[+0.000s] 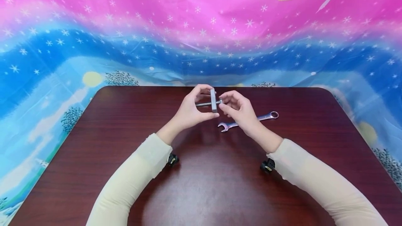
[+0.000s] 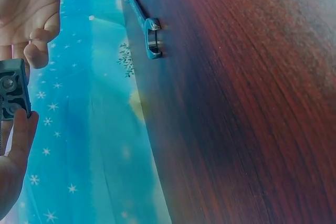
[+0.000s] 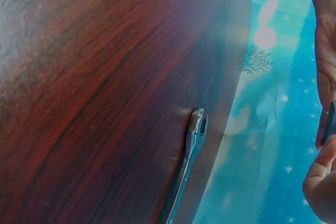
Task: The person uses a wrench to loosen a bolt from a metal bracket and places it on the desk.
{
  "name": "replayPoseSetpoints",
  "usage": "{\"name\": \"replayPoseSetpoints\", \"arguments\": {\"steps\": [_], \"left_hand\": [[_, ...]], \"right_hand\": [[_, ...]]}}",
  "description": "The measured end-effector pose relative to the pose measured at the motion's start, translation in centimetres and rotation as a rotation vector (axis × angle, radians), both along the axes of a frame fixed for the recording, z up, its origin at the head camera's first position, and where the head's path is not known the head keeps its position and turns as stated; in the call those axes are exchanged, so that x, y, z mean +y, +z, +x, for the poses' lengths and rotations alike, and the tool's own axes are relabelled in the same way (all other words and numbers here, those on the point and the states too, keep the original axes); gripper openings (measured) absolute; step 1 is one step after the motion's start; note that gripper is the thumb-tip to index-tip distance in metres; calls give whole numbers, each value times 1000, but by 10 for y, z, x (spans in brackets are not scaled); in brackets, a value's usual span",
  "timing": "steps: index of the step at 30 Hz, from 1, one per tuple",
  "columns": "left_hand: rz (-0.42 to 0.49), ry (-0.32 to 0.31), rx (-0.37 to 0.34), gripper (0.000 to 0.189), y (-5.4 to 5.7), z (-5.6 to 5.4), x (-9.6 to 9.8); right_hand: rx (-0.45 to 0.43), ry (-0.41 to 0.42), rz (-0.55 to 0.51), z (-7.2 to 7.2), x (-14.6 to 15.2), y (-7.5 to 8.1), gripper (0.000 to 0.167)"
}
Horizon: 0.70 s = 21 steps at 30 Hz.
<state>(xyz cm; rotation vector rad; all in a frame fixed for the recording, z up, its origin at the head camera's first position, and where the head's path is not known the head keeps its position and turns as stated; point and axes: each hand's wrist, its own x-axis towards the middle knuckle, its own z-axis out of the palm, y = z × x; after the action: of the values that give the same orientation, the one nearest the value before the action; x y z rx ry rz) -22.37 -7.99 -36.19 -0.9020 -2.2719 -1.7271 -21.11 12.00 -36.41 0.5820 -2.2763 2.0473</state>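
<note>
Two hands (image 1: 192, 108) (image 1: 242, 112), one block (image 1: 213, 101), one bolt (image 1: 204, 104), one wrench (image 1: 266, 117).

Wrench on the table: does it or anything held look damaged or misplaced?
Nothing stands out. The wrench lies slanted on the table, and the left hand holds the metal block with a bolt through it; no damage shows.

Dark reddish-brown, wood-grained bench (image 1: 78, 156) with rounded far corners, bordered behind and on both sides by a pink-and-blue sheet backdrop (image 1: 141, 53) printed with white snowflakes (image 1: 250, 23); pale glare (image 1: 204, 198) across the near middle.
</note>
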Motion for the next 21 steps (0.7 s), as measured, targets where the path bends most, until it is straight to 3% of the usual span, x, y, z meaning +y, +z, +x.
{"name": "replayPoseSetpoints", "arguments": {"steps": [5, 15, 21], "left_hand": [[-19, -3, -4, 71, -1, -2, 2], [-45, -16, -13, 72, 3, 0, 1], [-26, -21, -9, 71, 5, -1, 1]], "right_hand": [[-52, 3, -40, -1, 0, 2, 23], [-15, -20, -10, -2, -3, 9, 28], [-30, -56, -59, -2, -6, 9, 19]]}}
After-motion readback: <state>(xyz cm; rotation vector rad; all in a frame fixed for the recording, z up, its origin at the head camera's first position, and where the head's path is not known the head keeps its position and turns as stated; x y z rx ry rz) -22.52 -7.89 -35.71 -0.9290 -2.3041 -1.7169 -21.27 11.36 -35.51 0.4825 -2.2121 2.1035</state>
